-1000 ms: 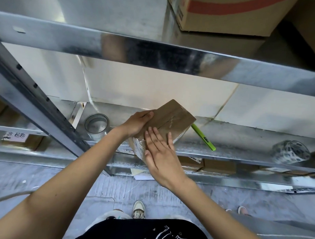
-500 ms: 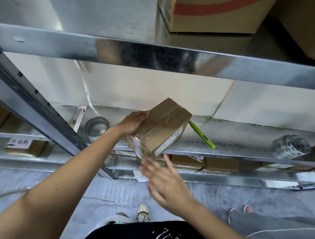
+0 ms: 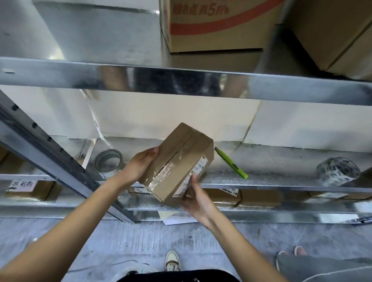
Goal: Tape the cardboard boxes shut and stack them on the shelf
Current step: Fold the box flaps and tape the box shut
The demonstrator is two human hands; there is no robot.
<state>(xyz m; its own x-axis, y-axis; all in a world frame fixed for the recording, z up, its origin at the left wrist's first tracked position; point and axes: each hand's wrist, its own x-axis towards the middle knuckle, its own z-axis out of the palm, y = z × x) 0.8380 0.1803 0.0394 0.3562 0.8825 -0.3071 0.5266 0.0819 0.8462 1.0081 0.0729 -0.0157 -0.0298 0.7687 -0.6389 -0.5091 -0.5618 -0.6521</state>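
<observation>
A small cardboard box (image 3: 181, 159), taped along its top seam and over one end, is held tilted in the air in front of the metal shelf (image 3: 264, 179). My left hand (image 3: 141, 165) grips its left side, thumb on top. From below right, my right hand (image 3: 196, 199) grips the box's lower right corner, fingers against the labelled side. A clear tape roll (image 3: 109, 161) lies on the shelf left of the box. A green utility knife (image 3: 231, 163) lies on the shelf just right of it.
A patterned tape roll (image 3: 338, 172) sits at the shelf's far right. Large cartons (image 3: 216, 21) stand on the upper shelf. Small boxes (image 3: 260, 198) fill the lower shelf. A slanted steel upright (image 3: 43, 144) crosses at left. Another person's feet (image 3: 290, 253) are on the floor at right.
My right hand left the box's taped end, dropped away, then came back up to grip the lower right corner. The box has been lifted a little and tilted.
</observation>
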